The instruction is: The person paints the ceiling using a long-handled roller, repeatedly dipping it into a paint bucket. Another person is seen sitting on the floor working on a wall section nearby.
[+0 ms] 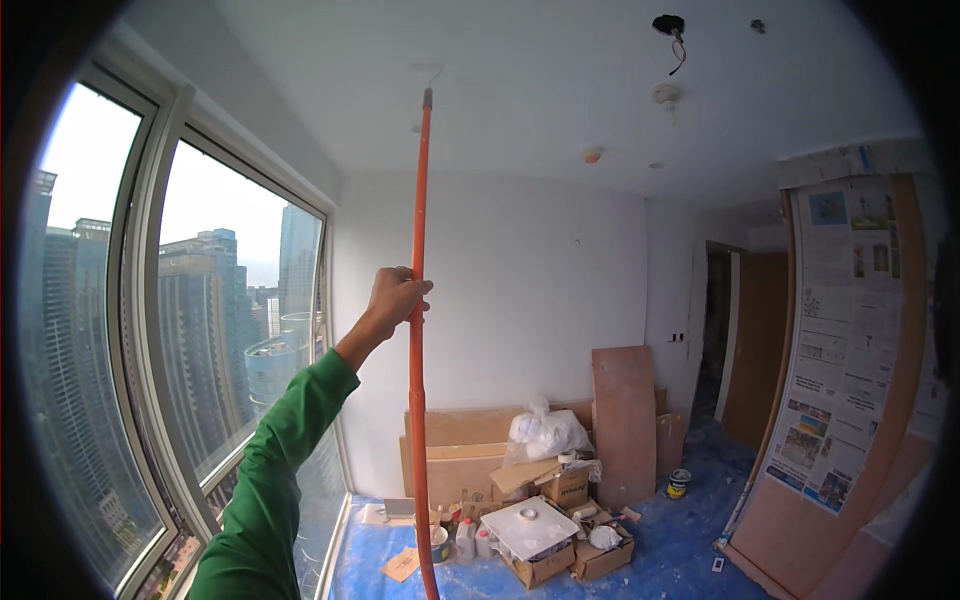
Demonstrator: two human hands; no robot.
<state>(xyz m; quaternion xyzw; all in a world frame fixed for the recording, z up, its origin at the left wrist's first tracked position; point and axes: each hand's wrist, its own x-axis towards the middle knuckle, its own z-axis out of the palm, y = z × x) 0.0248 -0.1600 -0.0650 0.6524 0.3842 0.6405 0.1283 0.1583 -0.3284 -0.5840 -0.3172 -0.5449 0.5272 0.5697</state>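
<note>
My left hand (393, 301), in a green sleeve, is closed around a long orange extension pole (420, 190). The pole stands almost upright and runs down past the lower edge of the picture. At its top, a paint roller (436, 71) on a thin wire frame is at the white ceiling (530, 80). The roller is pale and hard to tell from the ceiling. My right hand does not show.
Tall windows (230, 300) line the left side. By the far wall stand boxes (545, 567), a white bag (548, 428), paint tubs (678, 484) and boards (622, 425). Blue sheeting (660, 550) covers the floor. Wires (678, 52) hang from a ceiling hole. Newspaper (835, 350) covers a cabinet at right.
</note>
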